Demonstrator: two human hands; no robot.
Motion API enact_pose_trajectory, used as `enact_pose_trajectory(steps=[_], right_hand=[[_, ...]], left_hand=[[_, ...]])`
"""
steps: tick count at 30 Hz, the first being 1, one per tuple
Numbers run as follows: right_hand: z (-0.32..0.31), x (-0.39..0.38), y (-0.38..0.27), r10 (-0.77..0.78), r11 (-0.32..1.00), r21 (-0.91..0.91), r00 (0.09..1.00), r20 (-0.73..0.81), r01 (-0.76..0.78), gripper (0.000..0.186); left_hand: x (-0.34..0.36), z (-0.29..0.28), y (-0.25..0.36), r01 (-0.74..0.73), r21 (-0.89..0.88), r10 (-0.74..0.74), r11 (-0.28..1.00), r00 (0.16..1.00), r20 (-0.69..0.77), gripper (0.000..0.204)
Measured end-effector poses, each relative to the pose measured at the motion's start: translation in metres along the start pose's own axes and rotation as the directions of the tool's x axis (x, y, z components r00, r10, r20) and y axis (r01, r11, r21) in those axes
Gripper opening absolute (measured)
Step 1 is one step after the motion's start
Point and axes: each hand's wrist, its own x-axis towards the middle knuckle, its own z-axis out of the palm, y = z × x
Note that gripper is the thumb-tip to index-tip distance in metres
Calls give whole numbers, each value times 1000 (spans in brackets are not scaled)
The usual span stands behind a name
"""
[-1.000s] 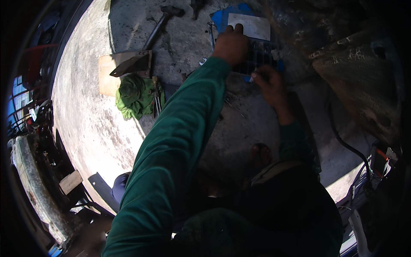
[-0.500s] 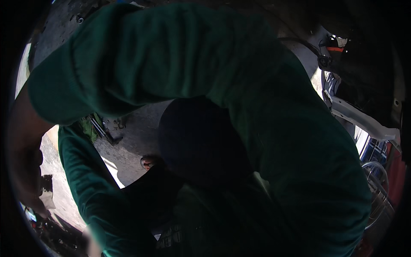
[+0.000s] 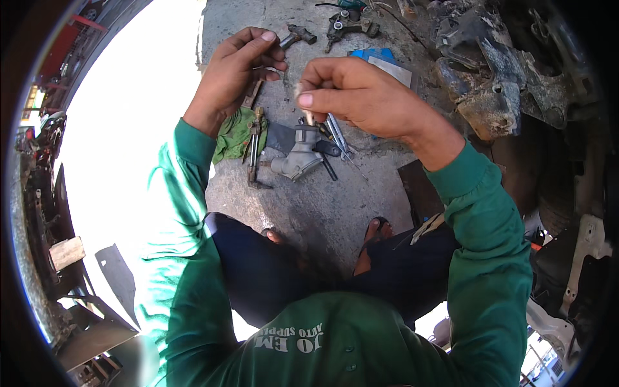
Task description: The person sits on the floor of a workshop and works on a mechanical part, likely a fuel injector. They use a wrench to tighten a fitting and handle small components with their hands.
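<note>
My right hand point(image 3: 358, 97) is raised over the floor, with thumb and forefinger pinched on a small pale piece point(image 3: 310, 118) that I cannot name more exactly. Facing it, my left hand point(image 3: 240, 72) is held up with its thumb against the forefinger and the other fingers curled. Whatever it may grip is too small to make out. Below the right hand lies a grey cast metal housing point(image 3: 300, 158) with a short side stub. A long metal tool with a brass end point(image 3: 254, 145) rests left of the housing, beside a green cloth point(image 3: 231, 137).
Pliers-like silver tools point(image 3: 336, 135) lie right of the housing. Farther off are a T-shaped metal piece point(image 3: 300, 35), a dark metal part point(image 3: 348, 27) and a blue packet point(image 3: 374, 54). Large grimy vehicle parts point(image 3: 483, 84) crowd the right side. My knees flank the concrete floor point(image 3: 329, 200).
My right arm, which reached across the view to the far left, has swung back to the right. Both hands are now raised in front of me, and the tools on the floor have come into view.
</note>
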Motion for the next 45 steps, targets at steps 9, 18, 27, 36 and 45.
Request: enact_pose_trajectory(steps=[9, 18, 27, 36, 45], right_hand=[[-18, -19, 65, 360, 758, 628, 916, -179, -176, 13], [-14, 2, 73, 319, 749, 648, 932, -174, -135, 9], [-14, -1, 68, 295, 810, 570, 936, -190, -140, 11], [-10, -9, 73, 106, 989, 127, 962, -253, -75, 14], [-11, -12, 75, 159, 972, 210, 957, -242, -108, 14]], left_hand=[[-35, 72, -31, 79, 123, -91, 989, 992, 92, 19], [-25, 54, -59, -103, 157, 111, 982, 993, -40, 14], [-32, 58, -37, -154, 268, 166, 951, 986, -21, 9], [-35, 61, -40, 6, 281, 4, 960, 999, -34, 12], [-33, 66, -41, -146, 454, 152, 879, 988, 23, 14]])
